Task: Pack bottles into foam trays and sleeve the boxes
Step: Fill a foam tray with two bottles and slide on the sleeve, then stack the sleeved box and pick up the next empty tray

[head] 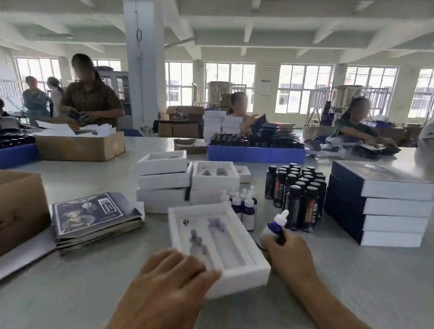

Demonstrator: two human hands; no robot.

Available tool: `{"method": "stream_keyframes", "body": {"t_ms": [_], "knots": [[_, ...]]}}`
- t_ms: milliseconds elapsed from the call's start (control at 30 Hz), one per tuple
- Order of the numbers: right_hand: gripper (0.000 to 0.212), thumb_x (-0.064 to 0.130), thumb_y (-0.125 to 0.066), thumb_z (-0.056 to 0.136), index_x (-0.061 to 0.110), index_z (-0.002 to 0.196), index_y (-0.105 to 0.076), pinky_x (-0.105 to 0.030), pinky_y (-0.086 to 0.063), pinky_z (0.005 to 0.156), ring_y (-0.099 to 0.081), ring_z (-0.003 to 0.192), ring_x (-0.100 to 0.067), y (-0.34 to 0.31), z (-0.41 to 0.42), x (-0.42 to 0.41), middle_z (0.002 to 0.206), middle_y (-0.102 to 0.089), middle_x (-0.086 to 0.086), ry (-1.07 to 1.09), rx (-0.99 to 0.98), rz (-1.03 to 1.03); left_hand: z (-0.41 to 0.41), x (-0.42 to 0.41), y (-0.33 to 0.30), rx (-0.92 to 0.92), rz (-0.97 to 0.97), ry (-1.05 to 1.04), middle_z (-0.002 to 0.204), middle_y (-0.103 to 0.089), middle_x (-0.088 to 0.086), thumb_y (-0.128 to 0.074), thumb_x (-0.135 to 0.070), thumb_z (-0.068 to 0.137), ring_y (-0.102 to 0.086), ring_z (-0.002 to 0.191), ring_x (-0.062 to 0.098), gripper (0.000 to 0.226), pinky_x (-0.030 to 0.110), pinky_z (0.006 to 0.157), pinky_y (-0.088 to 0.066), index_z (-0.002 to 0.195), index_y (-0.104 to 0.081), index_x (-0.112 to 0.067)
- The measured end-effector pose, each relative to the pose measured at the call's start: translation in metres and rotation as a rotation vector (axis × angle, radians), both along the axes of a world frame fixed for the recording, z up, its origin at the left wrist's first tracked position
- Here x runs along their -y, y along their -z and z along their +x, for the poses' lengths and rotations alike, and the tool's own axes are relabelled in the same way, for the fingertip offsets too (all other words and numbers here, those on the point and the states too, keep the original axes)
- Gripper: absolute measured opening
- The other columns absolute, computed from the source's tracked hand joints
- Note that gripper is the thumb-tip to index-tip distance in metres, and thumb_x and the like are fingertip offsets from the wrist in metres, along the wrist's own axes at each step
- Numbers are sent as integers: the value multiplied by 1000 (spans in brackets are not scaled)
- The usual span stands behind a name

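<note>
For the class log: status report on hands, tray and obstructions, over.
Left hand flat on foam tray. Right hand grips dropper bottle. Tray slots empty, nothing blocking.

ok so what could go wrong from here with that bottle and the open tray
1. The right hand holds the dropper bottle close to the standing dark bottles; a careless swing could topple some.
2. The left hand rests only on the foam tray's near corner, so the tray may slide when the bottle is pressed in.
3. The small white-capped bottles stand right behind the tray and could get knocked.
</note>
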State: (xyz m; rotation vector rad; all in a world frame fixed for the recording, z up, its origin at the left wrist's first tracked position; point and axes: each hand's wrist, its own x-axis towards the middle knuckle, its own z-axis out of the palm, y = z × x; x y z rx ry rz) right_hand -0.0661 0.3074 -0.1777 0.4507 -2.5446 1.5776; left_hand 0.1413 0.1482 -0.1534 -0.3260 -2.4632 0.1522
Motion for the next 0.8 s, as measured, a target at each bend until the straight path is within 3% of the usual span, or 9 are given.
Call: {"method": "stream_keyframes", "body": {"t_ms": [67, 167, 300, 367, 433, 500, 667, 800], "knots": [[19, 34, -65, 89, 16, 87, -68, -30, -47, 59, -61, 59, -17, -8, 6, -6, 70, -69, -3, 29, 58, -114, 15, -13, 14, 98, -7, 17, 87, -70, -13, -94, -43, 48, -67, 76, 7, 59, 38, 80, -58, 103, -74, -34], [22, 37, -66, 89, 16, 86, -68, -30, -46, 54, -57, 50, -11, -27, 19, -16, 63, -67, 0, 26, -17, -89, 26, -20, 20, 93, 56, 76, 94, -69, -17, -82, -51, 66, -67, 85, 3, 45, 36, 84, -57, 108, -72, -39], [31, 53, -62, 85, 22, 82, -65, -34, -51, 54, -58, 51, -11, -47, 59, -24, 64, -66, 1, -155, -141, 114, 29, -10, 9, 36, 548, 87, 128, -57, -18, -46, -50, 98, -51, 120, 0, 36, 29, 98, -45, 125, -63, -34], [47, 63, -62, 79, 25, 107, -63, -24, -49, 52, -61, 55, -3, -47, 85, -23, 63, -65, 7, -274, -144, 225, 24, 3, 10, 44, 683, -33, 140, -48, -17, -43, -45, 100, -44, 129, 5, 36, 34, 105, -40, 129, -61, -32], [70, 71, -61, 75, 36, 134, -45, -14, -41, 52, -62, 59, 6, -42, 109, -19, 66, -66, 15, -341, -175, 355, 22, 13, 19, 155, 628, -135, 152, -33, -21, -41, -46, 100, -29, 140, 3, 38, 34, 113, -29, 135, -53, -37], [69, 77, -55, 74, 46, 132, -37, -14, -41, 52, -62, 61, 3, -37, 124, -12, 71, -65, 17, -351, -323, 523, 22, 16, 28, 251, 571, -144, 156, -25, -23, -36, -48, 101, -15, 144, -2, 42, 31, 118, -20, 142, -45, -40], [63, 81, -38, 81, 41, 126, -54, -24, -46, 67, -57, 74, 0, -35, 137, -4, 85, -65, 16, -330, -522, 662, 24, 18, 33, 330, 592, -145, 157, -25, -22, -25, -54, 100, -9, 142, -8, 51, 22, 117, -13, 148, -35, -38], [59, 75, -29, 87, 41, 119, -64, -28, -47, 74, -60, 87, -2, -32, 140, -6, 105, -69, 18, -359, -511, 666, 24, 22, 34, 337, 581, -126, 155, -27, -22, -26, -53, 101, -8, 135, -14, 50, 15, 111, -9, 146, -39, -36]]}}
